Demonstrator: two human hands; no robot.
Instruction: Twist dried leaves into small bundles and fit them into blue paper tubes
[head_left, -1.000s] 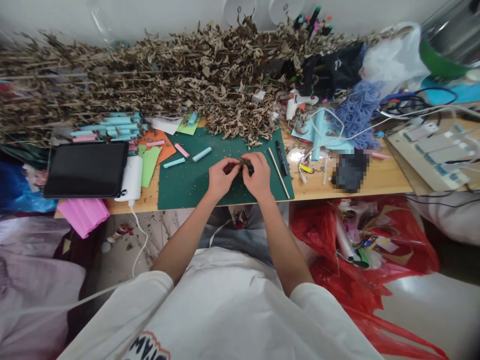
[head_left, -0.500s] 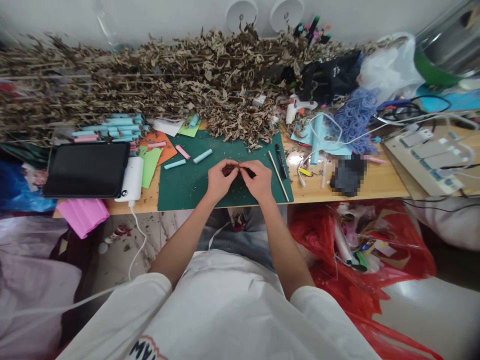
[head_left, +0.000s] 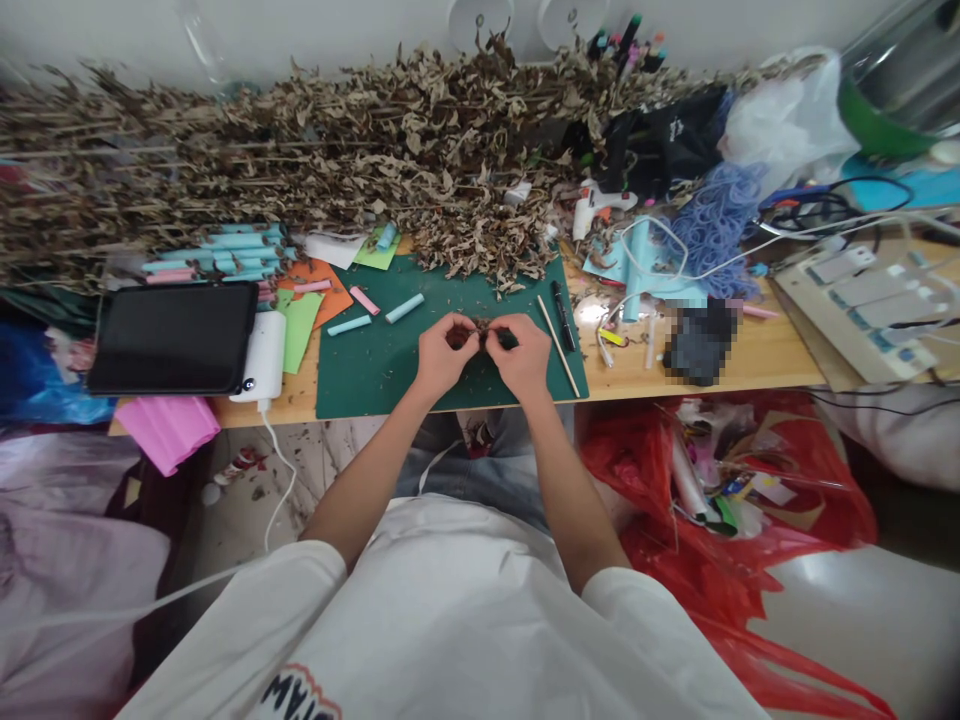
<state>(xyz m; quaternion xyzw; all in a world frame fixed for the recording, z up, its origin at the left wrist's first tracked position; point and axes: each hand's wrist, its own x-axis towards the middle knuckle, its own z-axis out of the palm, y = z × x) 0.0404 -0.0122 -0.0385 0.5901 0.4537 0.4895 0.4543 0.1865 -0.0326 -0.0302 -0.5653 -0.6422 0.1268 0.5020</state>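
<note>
My left hand [head_left: 444,357] and my right hand [head_left: 523,355] meet over the green cutting mat [head_left: 360,375], thumbs and fingers curled into pinches. Between the fingertips shows a small brown dried leaf [head_left: 482,327], partly covered by the fingers. Leaf crumbs dot the mat below. Beyond my hands a loose heap of dried leaves [head_left: 487,250] covers the mat's far edge. Blue paper rolls [head_left: 405,308] and a pink roll [head_left: 364,300] lie to the left. A wooden stick [head_left: 557,345] and a black pen [head_left: 562,315] are right of my right hand.
Dried leafy stalks [head_left: 225,150] span the back. At left stand a black tablet [head_left: 172,340] and white power bank [head_left: 260,360]. Rightward are a glue gun [head_left: 596,208], blue yarn-like strands [head_left: 712,235] and a power strip [head_left: 862,310]. A red bag [head_left: 630,470] sits below the table.
My fingertips have moved slightly apart, and more of the brown leaf shows between them. The view has shifted a little.
</note>
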